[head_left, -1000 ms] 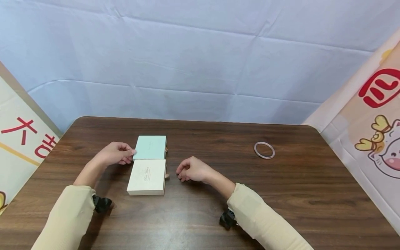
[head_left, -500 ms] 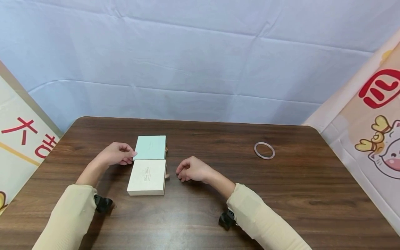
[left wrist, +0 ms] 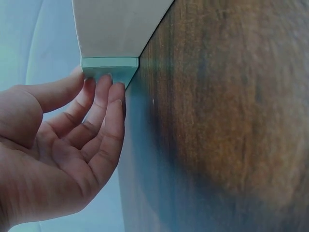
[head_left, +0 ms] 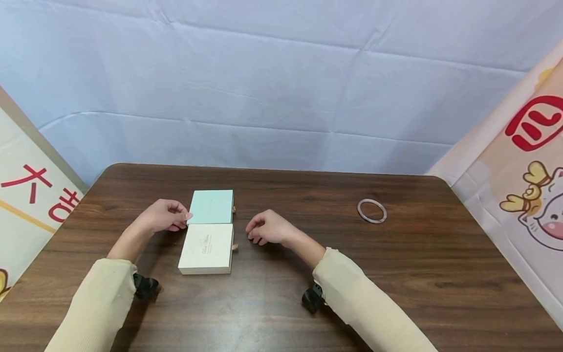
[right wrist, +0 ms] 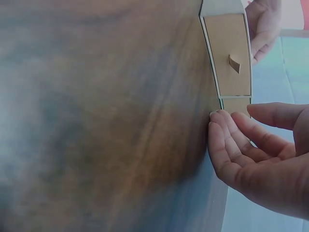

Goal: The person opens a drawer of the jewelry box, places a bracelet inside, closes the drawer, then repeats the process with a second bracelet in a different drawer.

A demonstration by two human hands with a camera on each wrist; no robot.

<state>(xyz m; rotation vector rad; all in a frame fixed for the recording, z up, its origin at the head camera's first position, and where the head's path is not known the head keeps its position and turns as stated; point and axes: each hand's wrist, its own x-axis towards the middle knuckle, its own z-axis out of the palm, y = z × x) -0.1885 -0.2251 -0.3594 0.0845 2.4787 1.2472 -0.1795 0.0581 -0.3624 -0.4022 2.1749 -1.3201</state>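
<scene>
A mint-green drawer box [head_left: 212, 207] lies flat on the brown table, directly behind a cream drawer box [head_left: 206, 248] with "Best Wishes" lettering. The person's left hand [head_left: 166, 216] holds the mint box at its left end. In the left wrist view, the thumb meets the mint box's [left wrist: 110, 63] top edge while the curled fingers bear on its end face. To the right of both boxes, the right hand [head_left: 270, 228] hovers over the table with loosely bent fingers and holds nothing. In the right wrist view, the cream box's tan drawer front [right wrist: 229, 55] has a ribbon pull tab [right wrist: 234, 65].
A pale lilac bangle [head_left: 372, 211] lies on the right part of the table [head_left: 422, 274]. A light cloth backdrop [head_left: 281, 88] hangs behind the table, and printed banners flank it on both sides.
My right hand has shifted slightly away from the body, from beside the cream box toward the mint box's right end. The left hand and both boxes stay practically still.
</scene>
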